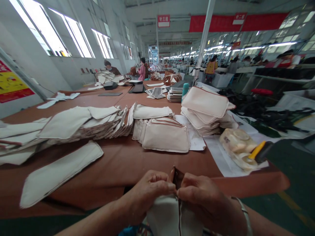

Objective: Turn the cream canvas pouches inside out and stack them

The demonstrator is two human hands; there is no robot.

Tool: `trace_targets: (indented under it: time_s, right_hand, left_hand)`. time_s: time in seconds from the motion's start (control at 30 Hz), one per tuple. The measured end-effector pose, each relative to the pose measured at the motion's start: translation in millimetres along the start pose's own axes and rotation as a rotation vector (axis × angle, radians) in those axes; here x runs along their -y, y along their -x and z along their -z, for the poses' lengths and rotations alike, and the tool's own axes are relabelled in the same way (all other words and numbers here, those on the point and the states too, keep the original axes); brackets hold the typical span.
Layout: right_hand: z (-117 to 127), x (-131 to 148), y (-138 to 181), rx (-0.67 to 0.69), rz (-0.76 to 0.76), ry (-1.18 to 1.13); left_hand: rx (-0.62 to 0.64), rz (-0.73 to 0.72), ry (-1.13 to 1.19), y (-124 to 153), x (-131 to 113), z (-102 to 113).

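Between my two hands, at the table's near edge, is a sewn pouch-like piece (164, 214), cream outside with brown showing at its upper end and a seam down its middle. My left hand (147, 191) pinches the left side of the seam, thumb pressed on top. Close against it, my right hand (205, 196) grips the right side, fingers curled. The fingertips of both hands nearly meet. Beyond them stands a bundle of cream sewn panels (166, 136). A single long cream panel (61, 172) lies to the left, apart from the hands.
A long row of cream panels (66, 123) spans the brown-covered table (118, 164). More panels (205, 103) are stacked at right, near a plastic tub (237, 144) and a yellow-and-black-handled tool (259, 151). A teal bottle (185, 89) stands behind. Several people work farther back.
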State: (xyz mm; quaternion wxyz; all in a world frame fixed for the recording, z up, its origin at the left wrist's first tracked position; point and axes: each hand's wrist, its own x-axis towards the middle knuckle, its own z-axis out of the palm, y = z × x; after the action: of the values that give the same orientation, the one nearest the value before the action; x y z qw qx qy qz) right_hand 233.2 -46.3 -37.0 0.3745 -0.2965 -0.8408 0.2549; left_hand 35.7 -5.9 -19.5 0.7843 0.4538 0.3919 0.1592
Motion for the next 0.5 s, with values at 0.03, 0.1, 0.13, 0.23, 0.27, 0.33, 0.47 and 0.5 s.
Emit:
trace_targets:
  time_s: [0.03, 0.1, 0.13, 0.23, 0.27, 0.33, 0.47, 0.5]
  right_hand:
    - [-1.2, -2.5, 1.7, 0.011, 0.009, 0.037]
    - [-4.3, -6.7, 6.5, 0.027, 0.015, 0.085]
    - [-5.5, -7.6, 9.1, 0.023, 0.017, 0.080]
    - [-5.2, -3.1, 14.4, -0.047, -0.054, -0.082]
    - [-3.4, 0.5, 14.7, -0.066, -0.129, -0.177]
    - [2.2, 8.2, 13.0, -0.088, -0.327, -0.398]
    - [13.2, 15.7, 4.5, -0.106, -0.570, -0.591]
    - [14.5, 15.1, 2.5, -0.097, -0.590, -0.588]
  left_hand:
    - [0.022, -0.016, 0.011, 0.2, -0.3, -0.1]
    - [0.057, -0.049, -0.012, -0.3, 0.3, 0.4]
    - [0.066, -0.069, -0.045, -0.7, 0.9, 1.2]
    - [0.058, -0.124, -0.180, -1.4, 2.1, 5.2]
    - [0.042, -0.139, -0.235, -0.9, 1.9, 6.9]
    - [0.015, -0.162, -0.349, 1.0, 0.4, 10.1]
    - [0.019, -0.210, -0.521, 5.9, -4.6, 13.5]
    - [0.020, -0.217, -0.540, 6.8, -5.7, 13.6]
